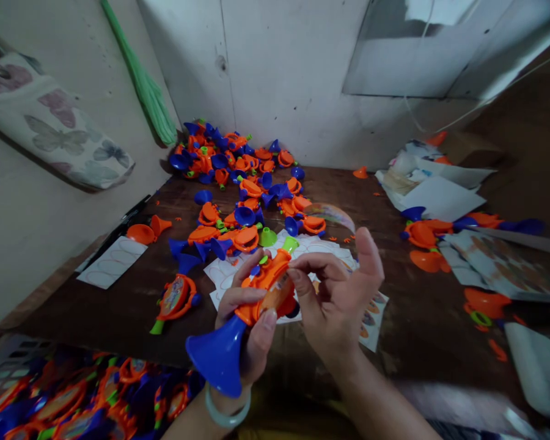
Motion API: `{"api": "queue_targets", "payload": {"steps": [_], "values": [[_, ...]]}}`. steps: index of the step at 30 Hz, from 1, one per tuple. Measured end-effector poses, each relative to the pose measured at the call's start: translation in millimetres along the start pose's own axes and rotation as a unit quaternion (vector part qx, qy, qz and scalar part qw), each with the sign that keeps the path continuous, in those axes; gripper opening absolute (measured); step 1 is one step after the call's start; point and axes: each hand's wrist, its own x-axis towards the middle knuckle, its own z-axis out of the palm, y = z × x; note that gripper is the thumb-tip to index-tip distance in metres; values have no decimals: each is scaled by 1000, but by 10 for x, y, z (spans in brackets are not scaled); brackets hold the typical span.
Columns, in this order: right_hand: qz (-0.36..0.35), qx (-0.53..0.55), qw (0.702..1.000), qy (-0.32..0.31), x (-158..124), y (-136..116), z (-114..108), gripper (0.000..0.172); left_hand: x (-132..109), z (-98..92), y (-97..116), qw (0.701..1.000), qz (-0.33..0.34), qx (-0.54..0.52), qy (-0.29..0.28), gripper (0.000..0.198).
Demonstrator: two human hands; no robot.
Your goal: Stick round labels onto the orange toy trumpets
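From where I stand, the person's left hand [246, 318] is clenched around a toy horn [263, 287], an orange plastic body with a blue flared bell [219, 357] jutting out below the hand and a green mouthpiece [290, 244] pointing up past the fingers. A pale bangle [228, 406] sits on that wrist. The right hand [337, 299] is half-curled just beside it, its fingertips [297, 275] at the horn's body and its thumb [369, 253] raised clear, so I can't tell whether it is gripping or only touching. A glossy, pale strip [275, 299] lies along the horn between the hands, though it is too blurred to say what it is.

Directly beneath both hands lie sheets of printed stickers [231, 275], and just left of them rests another orange horn [176, 299]. Beyond the hands, a heap of orange and blue parts [224, 159] spreads across the dark wooden table [119, 305].

The likeliest trouble is the strip going on crooked or creasing if the horn turns in the left hand. The smooth plastic could also slip, and the heavy bell could tip it toward the crowded parts.
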Motion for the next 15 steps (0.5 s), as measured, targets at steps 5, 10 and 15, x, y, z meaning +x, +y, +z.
{"api": "queue_targets", "payload": {"steps": [5, 10, 15], "values": [[-27, -29, 999, 25, 40, 0, -16, 50, 31, -17, -9, 1000, 12, 11, -11, 20], [-54, -35, 998, 25, 41, 10, 41, 62, 52, -3, -34, 1000, 13, -3, -16, 22], [-114, -82, 987, 80, 200, 203, 8, 86, 44, -53, -76, 1000, 2, -14, 2, 19]]}}
